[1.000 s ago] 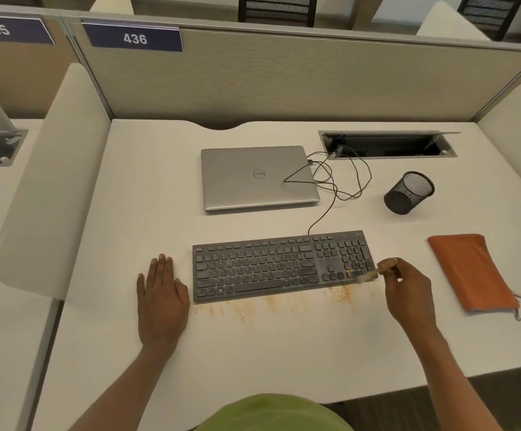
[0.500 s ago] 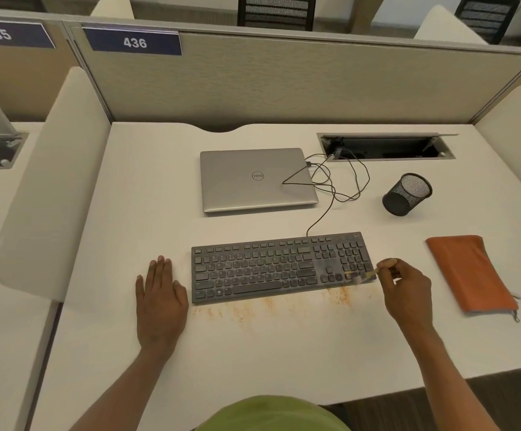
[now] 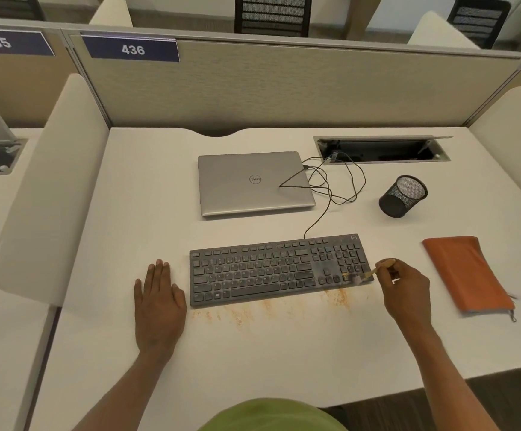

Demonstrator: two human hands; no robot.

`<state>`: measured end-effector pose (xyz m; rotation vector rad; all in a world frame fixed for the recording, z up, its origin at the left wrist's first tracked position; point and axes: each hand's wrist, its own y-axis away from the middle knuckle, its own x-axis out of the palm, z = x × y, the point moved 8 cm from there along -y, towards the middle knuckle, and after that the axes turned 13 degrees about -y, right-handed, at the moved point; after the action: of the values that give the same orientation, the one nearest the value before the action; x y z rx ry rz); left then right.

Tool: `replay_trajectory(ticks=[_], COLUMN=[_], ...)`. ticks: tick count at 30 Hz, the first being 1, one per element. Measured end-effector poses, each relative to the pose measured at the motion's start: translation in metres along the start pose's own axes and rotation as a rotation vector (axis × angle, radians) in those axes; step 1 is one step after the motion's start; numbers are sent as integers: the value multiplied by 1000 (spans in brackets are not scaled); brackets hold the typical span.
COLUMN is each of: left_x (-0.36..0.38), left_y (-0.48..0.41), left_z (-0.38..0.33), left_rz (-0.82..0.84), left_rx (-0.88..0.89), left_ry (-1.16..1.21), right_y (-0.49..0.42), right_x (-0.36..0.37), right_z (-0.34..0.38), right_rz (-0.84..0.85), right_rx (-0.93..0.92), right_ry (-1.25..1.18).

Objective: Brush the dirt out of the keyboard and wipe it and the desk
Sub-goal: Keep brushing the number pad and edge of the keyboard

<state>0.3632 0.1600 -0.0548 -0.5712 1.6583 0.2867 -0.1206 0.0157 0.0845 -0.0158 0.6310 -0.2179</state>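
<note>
**On the desk (image 3: pixel 284 353): brushing close to done, wiping not begun**

On this white desk we judge the task to be about halfway. The top carries a band of rusty dirt (image 3: pixel 338 297) just in front of the keyboard (image 3: pixel 262 272), thickest below the number pad, so the desk has not been wiped.

The keyboard lies flat in the middle of the desk, between our two hands. Its cable (image 3: pixel 340 185) runs back towards the closed laptop (image 3: pixel 253 181) behind it. The keys look dusty grey, with a paler film around the arrow keys. We take it that much of the loose dirt has come out onto the desk, and that the keyboard too awaits its wipe.

An orange pouch (image 3: pixel 467 275) lies well apart to the right, with no hand on it. We see no cloth anywhere, so we cannot tell what will do the wiping.

Our left hand (image 3: pixel 158 300) lies flat on the desk just beside the keyboard's left end, fingers straight, holding nothing. Our right hand (image 3: pixel 405 284), at the keyboard's right end, pinches the handle of a small brush (image 3: pixel 374 270). The bristles touch the keyboard's near right corner, which is probably the last stretch of brushing.

What is left, as we read it, is to finish that corner, clear the dirt off the desk, then wipe keyboard and desk.
</note>
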Motion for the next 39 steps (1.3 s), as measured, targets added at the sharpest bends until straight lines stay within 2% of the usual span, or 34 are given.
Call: replay_trajectory(ticks=[6,16,20,29,39], left_x=[2,1,-1,-1,-5], left_y=[0,0,0,0,0], left_z=[1,1,0,0,-1], left_rz=[12,13,9,8,9], left_rx=[-3,-3,-5,-4,-5], left_ry=[-7,-1,9,2,-11], right_y=[-4,-1,-6,-2,-5], right_x=[-3,-4,-8,2,0], right_z=[8,2,6,0,3], right_rz=[-37,-11,-61,13,-27], right_rx=[-55,19,-3,10,-15], right_ry=[3,18,-1,51,23])
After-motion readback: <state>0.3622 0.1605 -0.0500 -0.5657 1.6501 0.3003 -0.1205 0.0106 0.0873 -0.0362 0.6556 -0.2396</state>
